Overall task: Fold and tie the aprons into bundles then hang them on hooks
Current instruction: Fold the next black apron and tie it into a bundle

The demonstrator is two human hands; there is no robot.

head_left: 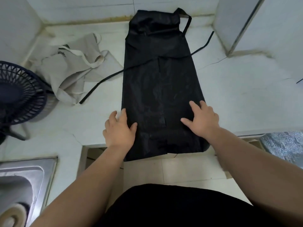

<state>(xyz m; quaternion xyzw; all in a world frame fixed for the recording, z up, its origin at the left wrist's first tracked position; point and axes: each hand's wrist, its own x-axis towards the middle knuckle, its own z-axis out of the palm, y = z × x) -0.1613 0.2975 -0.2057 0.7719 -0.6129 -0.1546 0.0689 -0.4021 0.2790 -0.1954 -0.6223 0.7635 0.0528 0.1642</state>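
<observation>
A black apron (157, 82) lies lengthwise on the white counter (237, 95), its sides folded in to a long strip. Its lower end hangs over the counter's front edge. Thin black ties trail out to the left (98, 84) and to the right (203, 46), and the neck loop lies at the far end. My left hand (119, 128) rests on the apron's near left edge, fingers straight. My right hand (201, 118) presses flat on the near right part of the cloth, fingers spread.
A crumpled beige apron (73, 71) lies left of the black one. A dark round fan (18, 94) stands at the far left. A steel sink (21, 185) is at the lower left. A white wall panel (262, 25) rises at the back right.
</observation>
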